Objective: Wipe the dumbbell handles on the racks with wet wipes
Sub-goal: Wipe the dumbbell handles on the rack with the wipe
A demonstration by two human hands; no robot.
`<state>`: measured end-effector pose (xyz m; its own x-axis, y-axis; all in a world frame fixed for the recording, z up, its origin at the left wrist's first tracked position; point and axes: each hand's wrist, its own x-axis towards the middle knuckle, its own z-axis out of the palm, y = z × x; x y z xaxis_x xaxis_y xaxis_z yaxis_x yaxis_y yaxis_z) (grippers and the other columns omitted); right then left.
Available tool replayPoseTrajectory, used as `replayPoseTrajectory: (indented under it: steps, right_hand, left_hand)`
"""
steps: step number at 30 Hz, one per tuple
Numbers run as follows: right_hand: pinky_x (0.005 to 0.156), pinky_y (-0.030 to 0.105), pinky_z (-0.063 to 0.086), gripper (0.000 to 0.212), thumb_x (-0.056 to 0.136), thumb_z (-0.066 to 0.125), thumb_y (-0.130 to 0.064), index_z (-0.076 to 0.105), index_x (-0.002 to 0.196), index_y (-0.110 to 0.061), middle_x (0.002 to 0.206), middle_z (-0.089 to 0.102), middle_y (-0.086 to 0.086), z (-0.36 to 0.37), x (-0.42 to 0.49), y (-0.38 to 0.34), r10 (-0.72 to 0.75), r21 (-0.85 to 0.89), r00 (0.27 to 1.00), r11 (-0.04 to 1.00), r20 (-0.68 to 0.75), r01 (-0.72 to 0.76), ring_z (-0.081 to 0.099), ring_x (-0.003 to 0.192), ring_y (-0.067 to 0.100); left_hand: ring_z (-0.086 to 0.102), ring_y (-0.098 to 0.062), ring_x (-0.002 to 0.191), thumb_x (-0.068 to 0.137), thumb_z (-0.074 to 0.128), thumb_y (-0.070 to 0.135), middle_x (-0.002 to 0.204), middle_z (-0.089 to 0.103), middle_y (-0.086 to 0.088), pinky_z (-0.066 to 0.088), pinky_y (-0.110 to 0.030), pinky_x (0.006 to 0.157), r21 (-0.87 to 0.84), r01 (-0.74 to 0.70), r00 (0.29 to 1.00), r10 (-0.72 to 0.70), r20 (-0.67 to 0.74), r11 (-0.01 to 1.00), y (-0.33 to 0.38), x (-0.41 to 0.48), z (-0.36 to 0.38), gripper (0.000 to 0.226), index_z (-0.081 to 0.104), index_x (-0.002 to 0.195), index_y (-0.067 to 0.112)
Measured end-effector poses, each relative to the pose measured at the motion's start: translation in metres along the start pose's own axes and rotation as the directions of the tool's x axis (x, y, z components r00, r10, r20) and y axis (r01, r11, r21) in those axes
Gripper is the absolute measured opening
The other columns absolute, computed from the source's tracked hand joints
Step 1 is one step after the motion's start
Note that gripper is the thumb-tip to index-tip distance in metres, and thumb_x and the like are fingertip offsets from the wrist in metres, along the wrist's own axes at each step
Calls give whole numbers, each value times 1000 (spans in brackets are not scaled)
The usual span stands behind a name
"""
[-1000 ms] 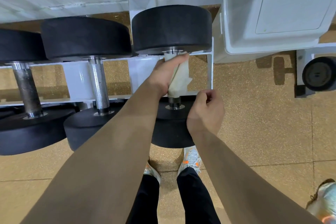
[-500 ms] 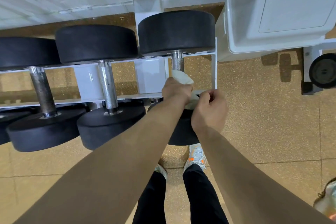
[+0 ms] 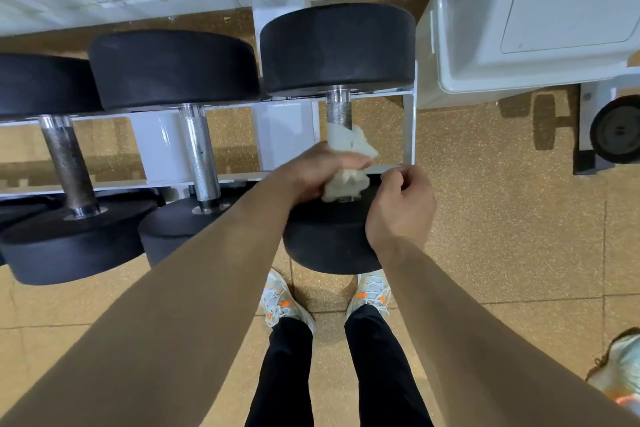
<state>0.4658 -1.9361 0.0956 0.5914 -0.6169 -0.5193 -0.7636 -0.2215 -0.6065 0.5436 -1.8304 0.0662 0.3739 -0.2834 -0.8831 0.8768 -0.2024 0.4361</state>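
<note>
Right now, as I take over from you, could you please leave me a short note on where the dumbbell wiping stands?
Left hand: grips the wet wipe wrapped round the handle of the rightmost dumbbell, near its closer end.
Right hand: fingers curled at the rack's front rail beside that dumbbell; whether it grips the rail is unclear.
Done: this handle is mid-wipe.
Left: finish it. The middle handle and leftmost handle carry no wipe; I cannot tell whether they are clean.
</note>
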Motion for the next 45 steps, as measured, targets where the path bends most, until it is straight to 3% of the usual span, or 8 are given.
replayPoseTrajectory:
  steps: [4,10,19,24,31,36,41,45]
  right_hand:
    - [69,37,42,17,78,36,-32,48,69,-24,76,58,1,1,-1,-3,18,-7,1000,1000,-14,-18,51,68,16]
    - [63,32,34,22,86,40,-28,58,80,-17,84,62,4,1,1,2,-1,5,1000,1000,-13,1,53,73,13]
    - [67,31,37,16,86,42,-27,54,76,-26,82,61,0,1,1,1,-3,22,1000,1000,-21,3,55,75,19]
    - [64,31,33,22,93,46,-17,51,72,-24,76,57,-2,-1,1,-3,25,16,999,1000,-27,-24,51,71,16]
    - [68,33,36,19,92,46,-18,55,76,-19,79,61,1,-1,1,-2,23,9,999,1000,-31,-23,55,75,20]
    - [65,31,34,20,93,46,-17,55,75,-21,73,57,-2,0,2,-1,23,13,999,1000,-31,-23,51,69,16]
    - [63,32,35,22,93,46,-18,55,74,-20,73,58,-2,-1,0,-3,13,12,999,1000,-32,-13,51,68,13]
    - [67,32,37,20,91,44,-20,55,74,-22,77,59,-2,-2,0,-4,35,-14,999,999,-21,-36,53,72,18]
  left_hand:
    - [63,-20,89,83,79,26,95,66,-2,48,-25,67,193,94,890,4,-455,977,-4,9,30,39,62,113,8]
    - [69,-22,82,85,72,26,99,72,-4,58,-32,77,-165,-54,784,-60,-617,985,31,30,40,29,62,111,15]
    - [63,-14,53,93,67,20,70,66,-5,48,-23,49,-112,6,998,0,57,994,10,12,-6,12,65,89,9]
    - [66,-9,63,84,78,17,87,68,-4,44,-16,47,198,97,958,-37,-285,975,3,2,17,28,64,106,8]
    - [60,-18,71,98,60,22,90,61,-3,42,-23,55,-167,23,789,-120,-602,986,31,15,55,18,54,113,15]
    - [63,-22,71,84,76,31,89,68,-4,55,-29,67,-108,-27,838,-36,-544,994,43,19,30,27,62,98,12]
    - [69,-16,70,89,75,20,74,70,0,53,-22,55,-141,-107,993,99,-67,984,14,14,0,12,68,95,12]
    - [72,-10,74,81,84,24,84,73,2,54,-19,59,236,0,996,21,-86,972,0,7,0,31,68,103,12]
